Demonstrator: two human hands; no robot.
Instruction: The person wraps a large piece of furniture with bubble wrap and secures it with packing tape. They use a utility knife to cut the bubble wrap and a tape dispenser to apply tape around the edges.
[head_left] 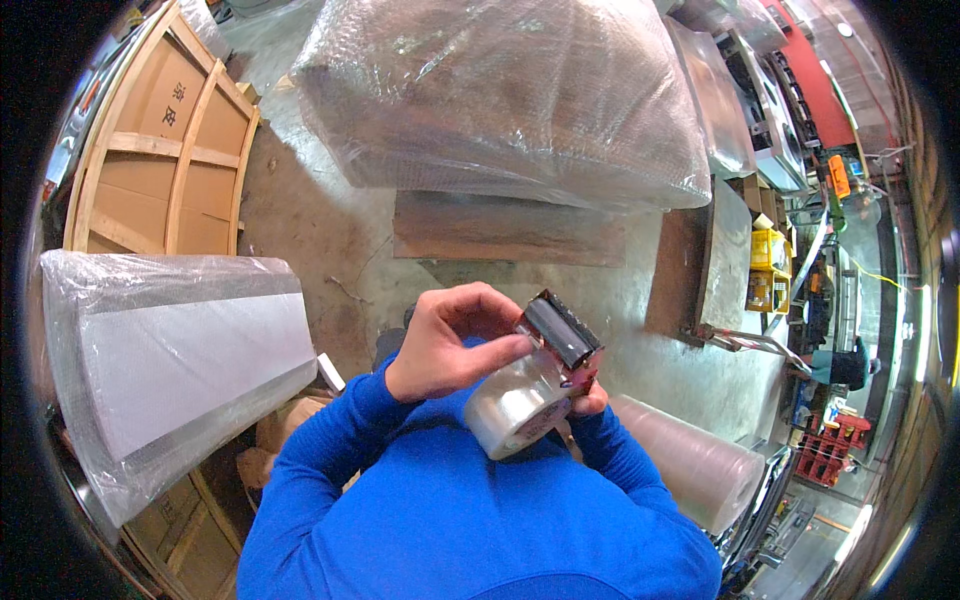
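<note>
A hand-held tape dispenser [562,335] with a dark roller and reddish frame is in front of my chest. It carries a wide roll of clear packing tape [500,408]. My right hand [594,399] grips the dispenser from its far right side, with most of the fingers hidden behind it. From the left, my left hand [455,338] brings thumb and forefinger together at the dispenser's front edge, where the tape passes the roller. The pinched bit of tape is small and hard to make out. Just beyond stands a big bulky object wrapped in bubble wrap [510,100].
A brown board [500,228] lies under the wrapped object. On the left are a wooden-framed crate [150,178] and a bubble-wrapped panel [190,360]. A large roll of clear wrap [690,462] is at my right, with a yellow basket [768,262] and red crate [830,448] farther off.
</note>
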